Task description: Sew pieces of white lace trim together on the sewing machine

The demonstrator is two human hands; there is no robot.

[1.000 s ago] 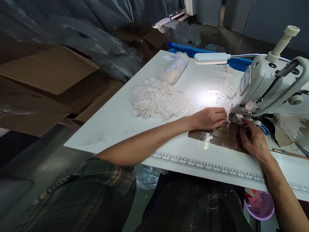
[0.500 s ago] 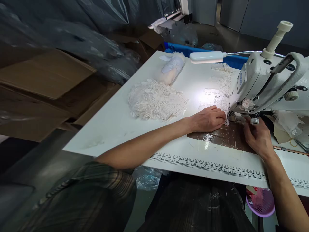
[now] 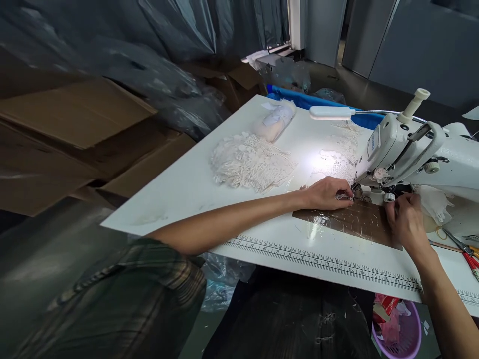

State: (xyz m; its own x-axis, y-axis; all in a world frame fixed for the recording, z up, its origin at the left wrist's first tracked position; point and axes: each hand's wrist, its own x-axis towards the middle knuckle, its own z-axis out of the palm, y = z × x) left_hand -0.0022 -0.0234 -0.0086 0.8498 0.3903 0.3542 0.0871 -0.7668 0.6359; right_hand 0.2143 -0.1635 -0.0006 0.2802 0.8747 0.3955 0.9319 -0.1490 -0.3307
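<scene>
My left hand (image 3: pixel 328 193) is left of the needle area of a white sewing machine (image 3: pixel 385 144), its fingers pinched on a small piece of white lace (image 3: pixel 343 197). Under that hand lies a brown, shiny plate (image 3: pixel 348 222) on the table. To the right of the needle, my right hand (image 3: pixel 407 217) has bent fingers beside a white knob (image 3: pixel 389 197); its fingertips are partly hidden, and I cannot make out what they hold. Behind my left hand, more white lace (image 3: pixel 337 159) lies under the lamp's light.
A heap of cream lace (image 3: pixel 250 162) and a wrapped bundle (image 3: pixel 275 122) lie on the white table (image 3: pixel 179 194). A lamp (image 3: pixel 331 112) hangs over it. Scissors (image 3: pixel 467 254) lie at right. Cardboard boxes (image 3: pixel 75 114) stand left; a purple basket (image 3: pixel 406 334) is below the table.
The view has shifted, so the machine sits lower and more of its right side shows. My left hand's fingers have opened slightly around the lace; my right hand has drawn slightly right of the knob.
</scene>
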